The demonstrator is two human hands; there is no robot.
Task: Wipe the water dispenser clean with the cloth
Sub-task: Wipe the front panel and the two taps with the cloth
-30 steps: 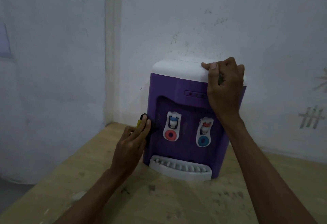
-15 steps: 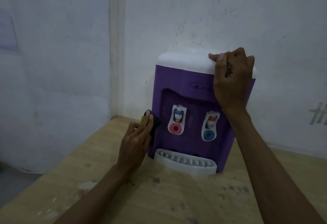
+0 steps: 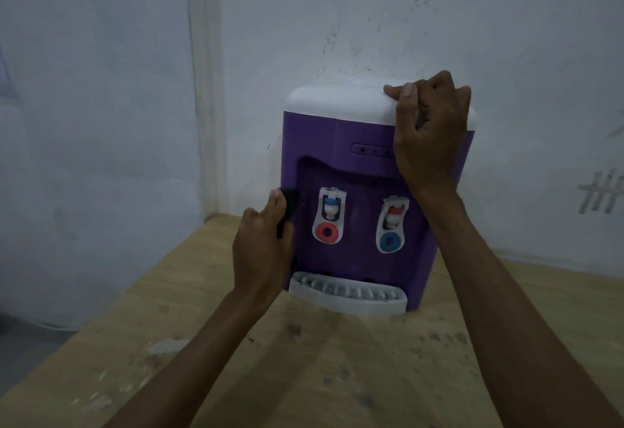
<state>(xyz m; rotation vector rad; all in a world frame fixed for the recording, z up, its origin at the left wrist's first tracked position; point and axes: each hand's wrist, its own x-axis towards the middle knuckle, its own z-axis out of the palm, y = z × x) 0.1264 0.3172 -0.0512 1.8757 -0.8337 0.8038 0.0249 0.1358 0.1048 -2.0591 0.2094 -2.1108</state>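
Wooden table (image 3: 337,360), left hand (image 3: 261,252) pressing cloth (image 3: 288,206) on dispenser (image 3: 324,137), right hand (image 3: 429,130) gripping top

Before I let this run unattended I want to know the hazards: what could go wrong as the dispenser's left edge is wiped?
The dark cloth under the left hand sits near the blue-capped tap and might snag its lever. A hard push could slide the water dispenser on the wooden table; only the right hand on the white top steadies it.
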